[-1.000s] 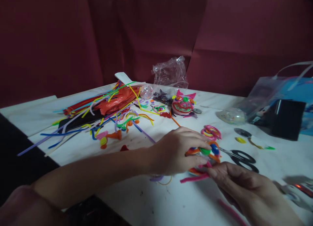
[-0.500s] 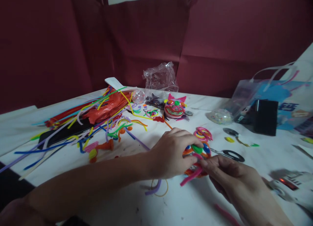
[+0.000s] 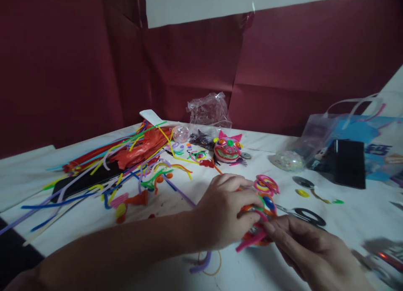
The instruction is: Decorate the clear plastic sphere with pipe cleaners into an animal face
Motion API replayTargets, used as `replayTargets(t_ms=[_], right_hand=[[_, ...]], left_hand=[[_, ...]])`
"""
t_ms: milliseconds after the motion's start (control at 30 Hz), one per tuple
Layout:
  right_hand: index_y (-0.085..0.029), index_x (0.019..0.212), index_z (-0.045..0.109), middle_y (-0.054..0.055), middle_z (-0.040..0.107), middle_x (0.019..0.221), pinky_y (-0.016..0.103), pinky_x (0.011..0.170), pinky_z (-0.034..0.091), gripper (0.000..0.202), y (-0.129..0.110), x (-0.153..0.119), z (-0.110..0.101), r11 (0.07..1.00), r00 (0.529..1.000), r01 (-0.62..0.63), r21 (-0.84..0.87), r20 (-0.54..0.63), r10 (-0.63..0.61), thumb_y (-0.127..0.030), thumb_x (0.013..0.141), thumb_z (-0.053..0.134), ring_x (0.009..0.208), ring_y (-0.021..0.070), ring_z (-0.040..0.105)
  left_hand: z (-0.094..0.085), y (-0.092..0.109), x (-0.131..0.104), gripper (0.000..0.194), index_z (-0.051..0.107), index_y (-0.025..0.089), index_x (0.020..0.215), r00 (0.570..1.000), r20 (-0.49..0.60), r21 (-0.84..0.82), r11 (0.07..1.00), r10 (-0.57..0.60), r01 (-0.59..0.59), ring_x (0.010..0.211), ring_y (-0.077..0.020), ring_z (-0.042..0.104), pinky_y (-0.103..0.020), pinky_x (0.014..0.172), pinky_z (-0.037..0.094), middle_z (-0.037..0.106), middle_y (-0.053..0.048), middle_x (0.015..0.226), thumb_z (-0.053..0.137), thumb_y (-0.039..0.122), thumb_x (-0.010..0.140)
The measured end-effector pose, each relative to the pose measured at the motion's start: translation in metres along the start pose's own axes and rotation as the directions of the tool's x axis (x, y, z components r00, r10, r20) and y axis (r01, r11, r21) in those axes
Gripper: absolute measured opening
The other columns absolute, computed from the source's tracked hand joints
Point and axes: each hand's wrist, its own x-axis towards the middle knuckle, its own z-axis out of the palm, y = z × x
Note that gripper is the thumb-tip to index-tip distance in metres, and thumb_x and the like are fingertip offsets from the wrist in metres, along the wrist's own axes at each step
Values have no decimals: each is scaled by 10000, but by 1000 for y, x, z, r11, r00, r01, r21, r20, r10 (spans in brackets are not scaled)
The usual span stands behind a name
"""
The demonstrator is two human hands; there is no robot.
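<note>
My left hand (image 3: 228, 209) is closed over the top and left side of a colourful decorated ball (image 3: 268, 203), its fingers hiding much of it. Blue, green and orange pieces show on the ball's near face. Between the thumb and fingertips of my right hand (image 3: 310, 247) is a pink pipe cleaner (image 3: 252, 240), pinched against the front of the ball. Its free end points down to the left. Just behind the ball lie a coil of pink pipe cleaner (image 3: 266, 185) and scissors with black handles (image 3: 310, 216).
A finished-looking cat-faced ball (image 3: 227, 150) sits farther back. Many loose pipe cleaners (image 3: 78, 203) and a red plastic bag (image 3: 141, 146) cover the left. At right stand a black box (image 3: 349, 163), a clear bag (image 3: 319, 136) and a tape roll (image 3: 302, 182).
The view has tilted up a little, so everything sits lower. Both hands keep their hold on the ball and the pink pipe cleaner, with barely any shift between them.
</note>
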Motion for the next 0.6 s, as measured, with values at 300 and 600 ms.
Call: replayTargets(t_ms=[300,600], right_hand=[[-192,605,608,-21,341,506,227,377,175,518,-1,2,1,995,996,93,46,4,-93,-671,800,581,460,121,244],[-196,661,638,-6,438,531,192,369,252,427,7,6,-10,978,965,207,36,154,-211,-563,868,564,461,122,328]], left_hand=[[-7,7,-2,133,669,171,723,987,34,318,934,160,-162,769,-174,471,-302,668,365,573,-33,769,569,203,805],[-6,9,-2,80,637,160,716,987,112,320,937,112,-142,734,-169,463,-281,631,361,560,-24,732,599,187,781]])
